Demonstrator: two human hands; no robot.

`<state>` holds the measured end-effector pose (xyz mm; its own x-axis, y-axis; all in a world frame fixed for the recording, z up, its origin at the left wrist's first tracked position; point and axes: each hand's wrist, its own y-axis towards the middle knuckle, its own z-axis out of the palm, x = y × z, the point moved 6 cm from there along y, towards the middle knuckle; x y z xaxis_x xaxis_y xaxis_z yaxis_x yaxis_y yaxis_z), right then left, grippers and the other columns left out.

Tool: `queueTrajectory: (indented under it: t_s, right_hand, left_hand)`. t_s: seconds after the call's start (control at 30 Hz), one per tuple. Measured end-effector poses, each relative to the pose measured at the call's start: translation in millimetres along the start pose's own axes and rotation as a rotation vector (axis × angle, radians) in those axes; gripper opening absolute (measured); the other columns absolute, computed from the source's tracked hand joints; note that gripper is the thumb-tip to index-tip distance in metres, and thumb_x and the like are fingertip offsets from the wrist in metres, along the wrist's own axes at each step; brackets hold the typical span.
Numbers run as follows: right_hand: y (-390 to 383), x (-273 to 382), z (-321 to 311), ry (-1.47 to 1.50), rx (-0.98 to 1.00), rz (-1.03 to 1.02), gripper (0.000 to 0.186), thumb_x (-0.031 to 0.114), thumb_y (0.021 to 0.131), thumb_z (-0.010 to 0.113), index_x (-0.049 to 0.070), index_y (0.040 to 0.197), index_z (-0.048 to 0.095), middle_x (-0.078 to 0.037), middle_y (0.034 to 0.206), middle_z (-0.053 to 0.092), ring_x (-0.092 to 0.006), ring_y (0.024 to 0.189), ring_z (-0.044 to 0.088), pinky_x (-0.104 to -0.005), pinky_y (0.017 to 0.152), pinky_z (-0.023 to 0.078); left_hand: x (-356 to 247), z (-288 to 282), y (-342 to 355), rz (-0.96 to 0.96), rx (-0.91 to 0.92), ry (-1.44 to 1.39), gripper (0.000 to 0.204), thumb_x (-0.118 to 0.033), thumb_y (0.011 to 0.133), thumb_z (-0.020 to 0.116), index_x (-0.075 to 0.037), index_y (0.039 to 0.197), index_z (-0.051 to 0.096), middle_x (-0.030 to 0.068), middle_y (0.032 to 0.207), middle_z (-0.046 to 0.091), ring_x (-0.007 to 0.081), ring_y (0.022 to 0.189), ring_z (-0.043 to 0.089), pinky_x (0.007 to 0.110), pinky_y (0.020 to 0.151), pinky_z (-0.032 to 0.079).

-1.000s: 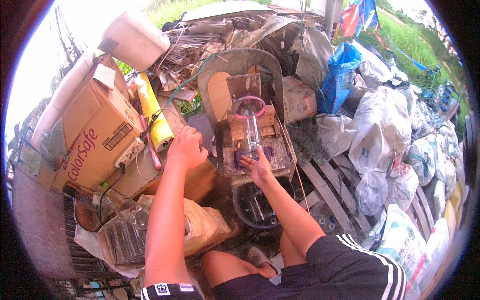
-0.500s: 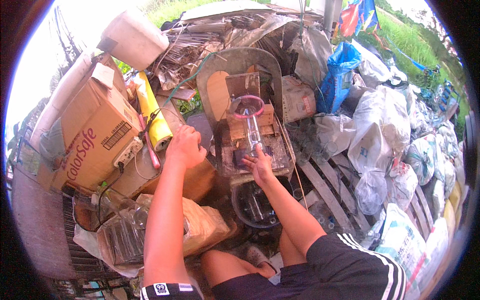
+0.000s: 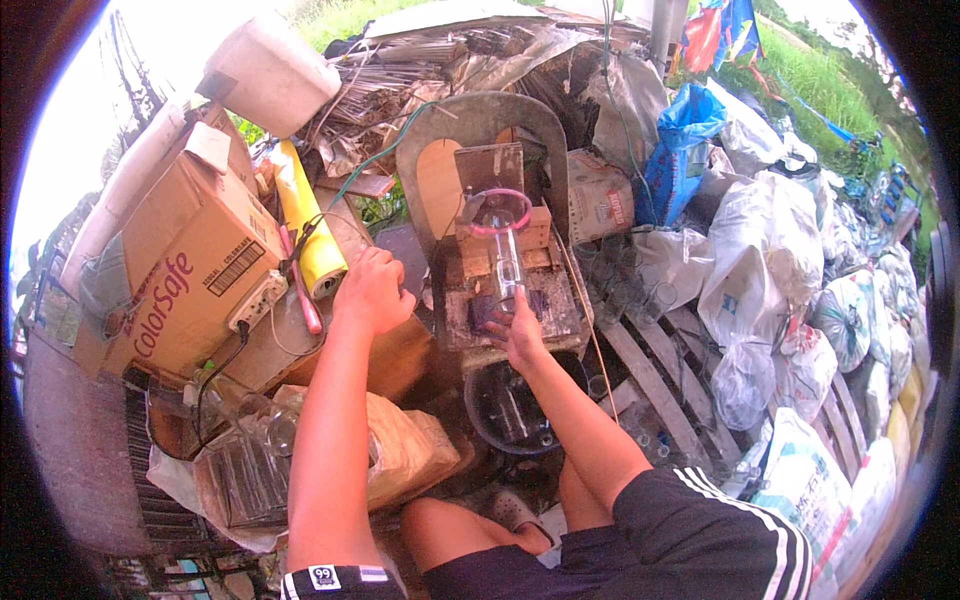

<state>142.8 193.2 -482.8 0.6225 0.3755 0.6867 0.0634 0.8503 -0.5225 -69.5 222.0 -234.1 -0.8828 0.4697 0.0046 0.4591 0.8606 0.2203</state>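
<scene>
My left hand (image 3: 372, 293) is closed beside a yellow roll (image 3: 305, 210) on the left; what its fingers hold is hidden. My right hand (image 3: 518, 330) has its fingers at the near end of a clear glass bottle (image 3: 508, 268), gripping it. The bottle lies on a makeshift wooden rig (image 3: 555, 315) set in a grey chair (image 3: 530, 115). A pink ring (image 3: 525, 210) circles the far end of the bottle. Below the rig sits a dark round basin (image 3: 492, 410) with glassy pieces in it.
A cardboard box (image 3: 190, 245), power strip (image 3: 258, 300), white bucket (image 3: 280, 70) and cords crowd the left. Paper-wrapped glassware (image 3: 240, 480) lies at lower left. At right are many stuffed white sacks (image 3: 750, 260), a blue bag (image 3: 670, 170) and wooden slats (image 3: 650, 380).
My right hand's fingers have shifted slightly on the bottle's end, as if rolled a little. My left hand and the surrounding things look nearly unchanged.
</scene>
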Motion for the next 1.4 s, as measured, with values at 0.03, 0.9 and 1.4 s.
queueTrajectory:
  t_s: [0.03,0.9,1.4]
  right_hand:
    - [0,3,-2,-0.100,-0.123,-0.054,0.091,0.074,0.103,0.054,0.010,0.159,0.020,-0.018,0.133,0.059,-0.0300,0.111,0.066,-0.0543,0.092,0.054]
    - [5,-9,3,0.431,0.303,0.187,0.088,0.069,0.101,0.063,0.014,0.158,0.024,-0.017,0.124,0.065,-0.0289,0.101,0.070,-0.0507,0.092,0.053]
    - [7,6,-1,0.309,0.250,0.085,0.084,0.070,0.101,0.061,0.010,0.156,0.036,-0.021,0.141,0.060,-0.0303,0.111,0.070,-0.0469,0.100,0.050]
  left_hand:
    - [0,0,0,-0.004,0.004,-0.002,0.018,-0.020,0.077,0.075,-0.004,0.083,0.068,0.0191,0.104,0.066,0.0392,0.114,0.062,0.050,0.112,0.048]
    - [0,0,0,0.004,-0.022,0.009,0.016,-0.019,0.076,0.075,-0.005,0.081,0.068,0.0191,0.102,0.067,0.0385,0.114,0.063,0.049,0.108,0.049]
    - [2,2,0,-0.017,-0.008,0.006,0.018,-0.019,0.075,0.075,-0.004,0.083,0.068,0.0192,0.104,0.067,0.0383,0.115,0.062,0.047,0.109,0.049]
